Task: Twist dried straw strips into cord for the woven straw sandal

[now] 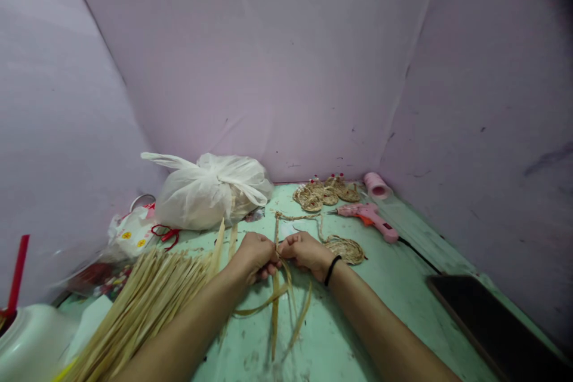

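Note:
My left hand (pixel 256 258) and my right hand (pixel 308 253) meet over the green tabletop, both with fingers pinched on a braid (pixel 277 228) of dried straw-like strips. Loose strips (pixel 274 322) hang from the pinch toward me, spread apart. Beyond my fingers the finished braid runs away, bends right and leads to a coiled braid (pixel 345 249) lying right of my right hand. A black band (pixel 332 270) circles my right wrist. To the left, partly under my left forearm, lies a thick bundle of dried strips (pixel 147 298).
A tied white plastic bag (pixel 210 191) stands at the back left. Several coiled woven pieces (pixel 324 192) lie at the back, near a pink thread spool (pixel 376 185). A pink glue gun (pixel 369 218) with a black cord is at right, before a dark phone-like slab (pixel 487 322). Lilac walls enclose the table.

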The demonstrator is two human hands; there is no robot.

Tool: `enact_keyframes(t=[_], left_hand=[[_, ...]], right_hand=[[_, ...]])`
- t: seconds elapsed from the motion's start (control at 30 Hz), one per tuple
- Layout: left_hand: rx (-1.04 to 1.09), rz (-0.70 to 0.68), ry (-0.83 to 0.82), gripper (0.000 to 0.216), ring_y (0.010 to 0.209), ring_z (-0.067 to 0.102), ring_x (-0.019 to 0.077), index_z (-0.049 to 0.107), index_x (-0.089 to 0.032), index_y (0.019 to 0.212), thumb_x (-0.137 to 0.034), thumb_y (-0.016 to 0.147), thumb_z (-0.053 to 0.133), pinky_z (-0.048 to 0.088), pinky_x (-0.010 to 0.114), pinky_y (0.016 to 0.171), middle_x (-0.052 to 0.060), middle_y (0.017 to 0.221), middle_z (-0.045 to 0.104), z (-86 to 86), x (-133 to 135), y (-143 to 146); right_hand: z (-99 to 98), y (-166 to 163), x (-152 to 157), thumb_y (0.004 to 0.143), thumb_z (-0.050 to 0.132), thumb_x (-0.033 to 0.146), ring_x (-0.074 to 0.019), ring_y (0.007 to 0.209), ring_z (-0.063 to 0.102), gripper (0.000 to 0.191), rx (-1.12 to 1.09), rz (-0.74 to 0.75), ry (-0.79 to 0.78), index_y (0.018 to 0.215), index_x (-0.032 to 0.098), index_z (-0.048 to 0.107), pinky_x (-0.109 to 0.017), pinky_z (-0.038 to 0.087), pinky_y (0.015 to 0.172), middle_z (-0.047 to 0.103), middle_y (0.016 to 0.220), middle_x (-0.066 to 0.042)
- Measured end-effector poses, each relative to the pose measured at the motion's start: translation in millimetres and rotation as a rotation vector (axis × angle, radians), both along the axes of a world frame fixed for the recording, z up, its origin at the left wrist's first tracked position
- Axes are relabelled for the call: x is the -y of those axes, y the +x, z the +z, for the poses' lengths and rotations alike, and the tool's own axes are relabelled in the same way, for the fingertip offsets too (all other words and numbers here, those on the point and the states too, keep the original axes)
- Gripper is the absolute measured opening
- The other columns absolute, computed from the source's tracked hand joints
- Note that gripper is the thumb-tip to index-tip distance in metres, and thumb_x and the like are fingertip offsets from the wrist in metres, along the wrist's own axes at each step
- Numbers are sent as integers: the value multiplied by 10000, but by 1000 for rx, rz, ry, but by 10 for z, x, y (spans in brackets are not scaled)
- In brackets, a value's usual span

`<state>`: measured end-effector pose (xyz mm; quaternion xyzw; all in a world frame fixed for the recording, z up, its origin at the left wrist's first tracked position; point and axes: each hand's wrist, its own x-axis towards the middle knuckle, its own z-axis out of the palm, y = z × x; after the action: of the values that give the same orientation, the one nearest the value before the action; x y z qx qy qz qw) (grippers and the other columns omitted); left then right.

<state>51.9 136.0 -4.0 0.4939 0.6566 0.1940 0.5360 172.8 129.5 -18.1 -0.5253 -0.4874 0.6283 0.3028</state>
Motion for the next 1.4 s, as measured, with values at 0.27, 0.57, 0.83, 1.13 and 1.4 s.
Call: enact_keyframes(t=[0.27,0.57,0.83,1.13,1.4], left_hand=[[231,-61,-289,83,293,384,44,539,-112,626,-102,614,458,244,145,289,-31,421,468,-37,-26,-98],[-320,-587,-249,90,339,444,92,515,-145,489,-203,522,575,338,198,344,-3,432,525,215,132,-759],[-223,12,216,346,288,373,90,540,-93,1025,-214,704,490,268,184,326,-62,358,431,417,108,-506],[451,5,-276,193,404,498,58,570,-42,654,-77,741,401,425,147,419,48,535,549,26,54,-146],[316,-56,-120,102,286,351,47,571,-90,599,-97,625,473,225,155,267,-24,414,443,-36,2,-211]], right_hand=[[-41,-20,-19,541,438,66,-32,317,237,130,31,37,43,441,137,481,-194,140,365,392,332,63],[-41,-4,-18,574,462,82,-34,305,180,140,64,30,49,449,140,486,-211,115,362,323,317,77],[-112,21,-47,568,474,102,-32,312,203,78,0,48,61,506,138,503,-204,97,355,358,345,76],[-102,38,-44,578,498,173,-24,322,265,82,-89,109,68,505,134,505,-199,107,355,476,401,41],[-112,69,-44,602,535,244,-32,348,204,128,-45,134,138,526,144,511,-206,101,374,366,379,73]])
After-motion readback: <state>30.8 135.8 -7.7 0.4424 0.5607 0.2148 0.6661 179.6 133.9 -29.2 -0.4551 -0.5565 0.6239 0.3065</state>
